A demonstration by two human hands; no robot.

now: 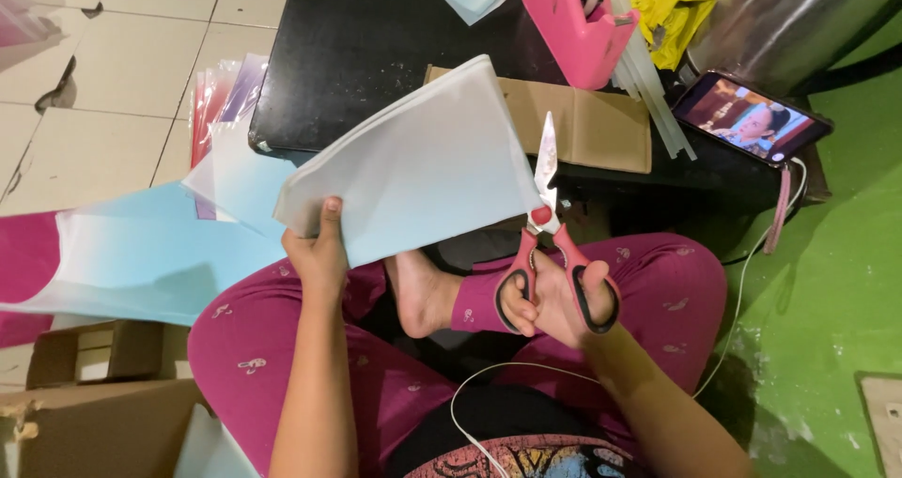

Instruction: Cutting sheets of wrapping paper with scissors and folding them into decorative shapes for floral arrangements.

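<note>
My left hand (318, 253) grips the lower left corner of a stack of pale blue-white sheets (413, 163), held up above my crossed legs. My right hand (554, 300) has its fingers through the pink and black handles of a pair of scissors (547, 206). The blades point upward and meet the right edge of the sheet stack. My bare foot (423, 295) rests between my knees, below the sheets.
A low black table (357, 55) stands ahead with a flat cardboard piece (592, 126), a pink tape dispenser (578, 23), clear sticks and a phone (752, 116) showing video. More blue, pink and purple sheets (141, 253) lie at left. Cardboard boxes (94, 403) sit at lower left.
</note>
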